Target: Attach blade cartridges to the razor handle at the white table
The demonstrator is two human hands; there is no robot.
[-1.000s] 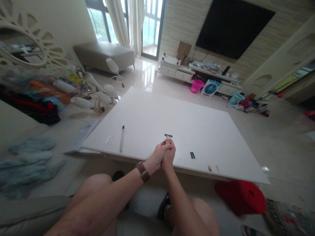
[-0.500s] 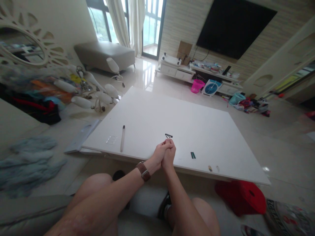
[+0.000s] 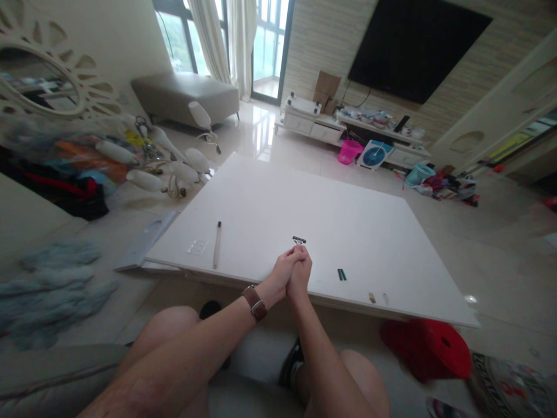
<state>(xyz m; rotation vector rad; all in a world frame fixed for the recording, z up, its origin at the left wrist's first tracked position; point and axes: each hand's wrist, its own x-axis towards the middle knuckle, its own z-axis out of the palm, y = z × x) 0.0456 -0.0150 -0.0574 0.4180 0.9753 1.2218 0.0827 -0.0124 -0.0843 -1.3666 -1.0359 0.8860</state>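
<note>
My left hand (image 3: 281,273), with a brown watch on its wrist, is clasped together with my right hand (image 3: 301,271) above the near edge of the white table. The fingers of both are closed over each other, so their inside is hidden. Just beyond the knuckles shows the dark head of a razor (image 3: 299,240). Its handle is hidden behind the hands, and I cannot tell whether they hold it. To the left lie a slim pale stick with a dark tip (image 3: 217,247) and a small clear piece (image 3: 197,247). Two dark green strips (image 3: 342,274) lie to the right.
On the white table (image 3: 313,203), near its right front edge, lie a small yellowish-dark piece (image 3: 372,298) and a pale clear piece (image 3: 385,299). A red stool (image 3: 435,348) stands below that edge. A lamp (image 3: 178,168) with several white shades lies beyond the left side.
My hands stay clasped in the same place. The view has shifted very slightly; nothing on the table has visibly moved.
</note>
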